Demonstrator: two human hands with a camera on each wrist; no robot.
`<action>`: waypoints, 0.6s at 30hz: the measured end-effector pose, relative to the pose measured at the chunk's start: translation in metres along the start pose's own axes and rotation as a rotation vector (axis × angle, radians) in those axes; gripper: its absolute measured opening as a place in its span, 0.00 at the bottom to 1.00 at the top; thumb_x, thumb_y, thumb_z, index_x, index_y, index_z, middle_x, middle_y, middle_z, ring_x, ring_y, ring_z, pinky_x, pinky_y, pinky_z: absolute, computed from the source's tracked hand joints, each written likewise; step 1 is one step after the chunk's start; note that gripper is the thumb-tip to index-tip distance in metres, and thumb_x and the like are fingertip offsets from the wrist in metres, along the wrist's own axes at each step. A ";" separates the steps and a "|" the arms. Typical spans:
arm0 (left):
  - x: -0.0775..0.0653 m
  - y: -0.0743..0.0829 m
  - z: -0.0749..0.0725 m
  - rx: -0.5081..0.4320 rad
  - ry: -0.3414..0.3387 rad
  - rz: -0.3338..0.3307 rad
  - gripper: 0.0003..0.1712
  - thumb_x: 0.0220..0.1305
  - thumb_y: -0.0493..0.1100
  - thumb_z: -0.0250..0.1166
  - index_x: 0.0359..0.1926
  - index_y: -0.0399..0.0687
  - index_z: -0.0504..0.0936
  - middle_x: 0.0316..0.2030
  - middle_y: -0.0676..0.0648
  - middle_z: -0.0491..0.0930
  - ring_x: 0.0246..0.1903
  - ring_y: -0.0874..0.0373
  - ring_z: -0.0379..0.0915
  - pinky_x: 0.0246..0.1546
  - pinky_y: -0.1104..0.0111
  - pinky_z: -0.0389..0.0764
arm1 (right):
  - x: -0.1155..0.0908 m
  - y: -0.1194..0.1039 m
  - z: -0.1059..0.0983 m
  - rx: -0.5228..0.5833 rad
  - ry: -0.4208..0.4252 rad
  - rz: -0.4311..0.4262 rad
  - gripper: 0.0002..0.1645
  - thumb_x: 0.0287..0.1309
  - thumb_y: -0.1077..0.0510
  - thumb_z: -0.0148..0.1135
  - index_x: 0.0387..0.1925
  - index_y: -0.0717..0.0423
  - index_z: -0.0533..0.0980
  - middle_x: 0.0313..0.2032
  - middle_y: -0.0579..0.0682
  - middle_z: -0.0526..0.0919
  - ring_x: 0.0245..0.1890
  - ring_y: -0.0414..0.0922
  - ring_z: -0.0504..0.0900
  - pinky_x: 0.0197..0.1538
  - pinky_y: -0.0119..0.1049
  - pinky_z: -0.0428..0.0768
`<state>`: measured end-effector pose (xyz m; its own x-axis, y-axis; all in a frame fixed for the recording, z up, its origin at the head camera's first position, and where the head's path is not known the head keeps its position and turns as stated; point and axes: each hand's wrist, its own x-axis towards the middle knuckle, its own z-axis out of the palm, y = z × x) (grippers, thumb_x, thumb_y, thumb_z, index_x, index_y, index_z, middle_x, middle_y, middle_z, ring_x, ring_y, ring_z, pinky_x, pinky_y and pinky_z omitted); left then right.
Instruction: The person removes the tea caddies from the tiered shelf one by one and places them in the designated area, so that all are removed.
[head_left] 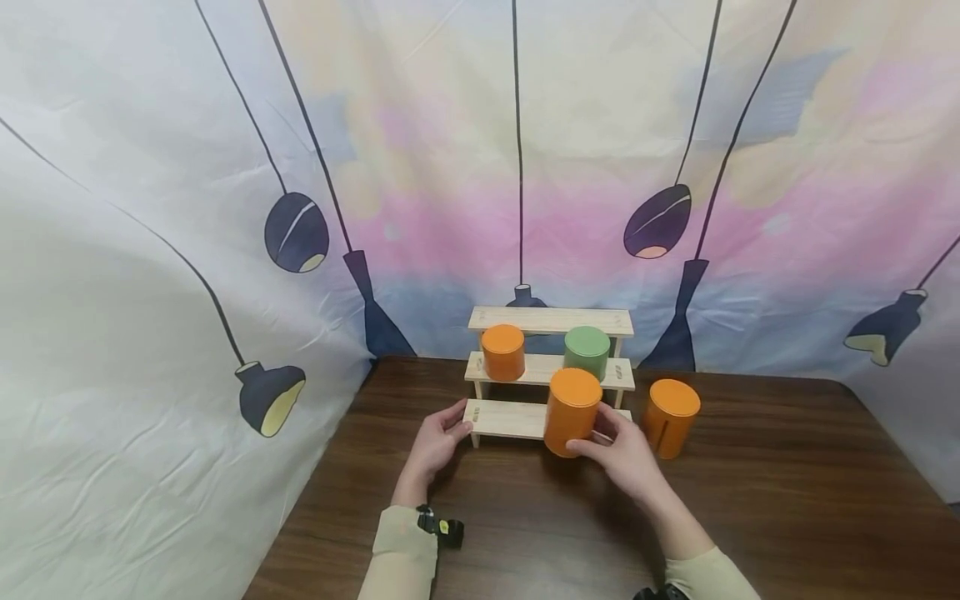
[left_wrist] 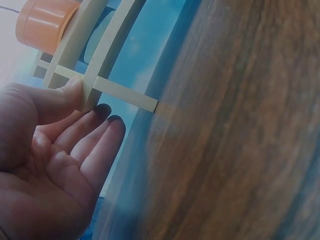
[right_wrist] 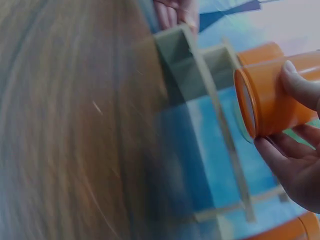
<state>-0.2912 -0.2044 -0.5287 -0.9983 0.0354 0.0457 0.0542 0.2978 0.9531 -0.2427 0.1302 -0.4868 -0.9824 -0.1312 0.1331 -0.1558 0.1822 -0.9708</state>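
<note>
A three-tier wooden shelf rack stands on the table. At the left end of its lowest board, my left hand pinches the wood; the left wrist view has the thumb above and fingertips beneath. My right hand grips an orange canister with a flat lid, upright in front of the lowest board's right half. The right wrist view shows that canister's round base away from the board. On the middle board are another orange canister at left and a green canister at right.
A further orange canister with a dark vertical line stands on the brown wooden table, just right of the rack. The top board is close to the cloth backdrop printed with hanging lamps.
</note>
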 end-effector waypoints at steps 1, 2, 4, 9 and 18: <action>0.000 0.000 0.000 -0.002 -0.001 -0.005 0.30 0.78 0.36 0.63 0.77 0.37 0.72 0.73 0.35 0.72 0.71 0.42 0.72 0.69 0.52 0.76 | -0.002 -0.001 -0.007 -0.001 -0.001 -0.006 0.45 0.58 0.58 0.83 0.74 0.60 0.72 0.66 0.63 0.80 0.68 0.59 0.78 0.68 0.49 0.79; 0.001 0.000 0.000 -0.003 -0.002 -0.011 0.30 0.78 0.36 0.64 0.77 0.37 0.72 0.74 0.35 0.72 0.71 0.43 0.72 0.69 0.52 0.75 | -0.004 -0.003 -0.014 0.001 -0.002 -0.011 0.45 0.58 0.58 0.82 0.74 0.60 0.72 0.66 0.64 0.80 0.68 0.60 0.78 0.67 0.48 0.79; 0.001 0.000 0.000 -0.001 -0.006 -0.010 0.30 0.78 0.36 0.64 0.77 0.36 0.71 0.74 0.35 0.72 0.71 0.43 0.72 0.69 0.51 0.75 | -0.009 -0.007 -0.028 -0.012 -0.001 -0.026 0.45 0.59 0.57 0.82 0.74 0.60 0.72 0.67 0.64 0.79 0.68 0.60 0.78 0.67 0.46 0.80; 0.002 0.002 0.000 -0.002 0.000 -0.010 0.30 0.78 0.36 0.63 0.77 0.37 0.71 0.74 0.36 0.71 0.72 0.43 0.71 0.70 0.51 0.74 | -0.023 -0.017 -0.061 -0.055 0.011 -0.052 0.43 0.59 0.57 0.82 0.72 0.62 0.72 0.67 0.66 0.79 0.65 0.54 0.82 0.60 0.34 0.83; 0.000 -0.002 0.000 0.009 -0.003 -0.011 0.30 0.78 0.37 0.64 0.76 0.38 0.72 0.74 0.36 0.71 0.72 0.43 0.71 0.70 0.50 0.74 | -0.050 -0.016 -0.111 -0.175 0.051 -0.036 0.42 0.63 0.57 0.80 0.72 0.65 0.70 0.65 0.69 0.79 0.53 0.29 0.84 0.51 0.26 0.85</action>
<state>-0.2917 -0.2052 -0.5304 -0.9988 0.0346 0.0342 0.0432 0.3070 0.9507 -0.2030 0.2423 -0.4554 -0.9792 -0.0915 0.1813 -0.2020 0.3460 -0.9162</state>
